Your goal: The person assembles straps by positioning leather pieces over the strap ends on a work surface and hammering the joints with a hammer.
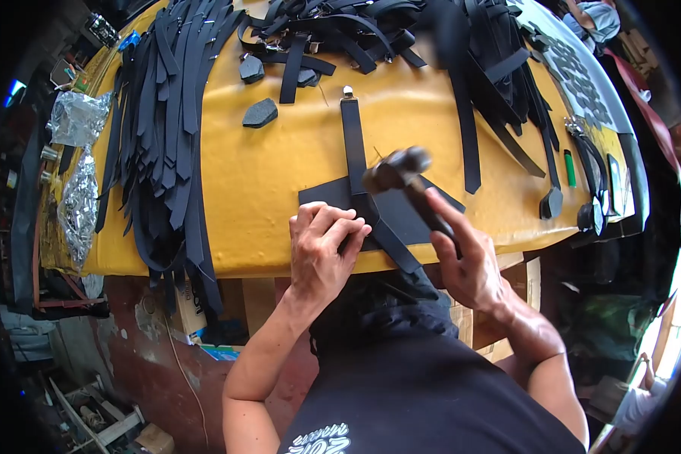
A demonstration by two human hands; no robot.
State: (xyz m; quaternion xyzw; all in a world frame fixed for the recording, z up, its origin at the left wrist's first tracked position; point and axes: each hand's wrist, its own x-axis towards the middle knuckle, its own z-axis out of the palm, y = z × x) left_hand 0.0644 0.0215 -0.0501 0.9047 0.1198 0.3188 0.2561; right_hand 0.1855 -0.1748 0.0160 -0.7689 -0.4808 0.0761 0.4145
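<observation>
My right hand (471, 261) is wrapped round the handle of a hammer (397, 170), its head slightly blurred and raised above the work. A black strap (353, 144) lies below, with a small shiny metal end piece (347, 91) at its far end. Near the middle it meets a strap section that slants toward the table's front edge. My left hand (325, 244) is closed, its fingertips pinched together at the strap's left side by this junction; the exact grip is partly hidden. Beneath the strap lies a flat dark board (321, 194).
Long black straps (175, 113) hang over the yellow-covered table (257, 204) at left; more straps (499, 83) pile up at back and right. Dark angular pieces (260, 113) lie behind the work. A clear plastic bag (81, 119), green item (570, 168) and phone-like object (615, 176) flank the sides.
</observation>
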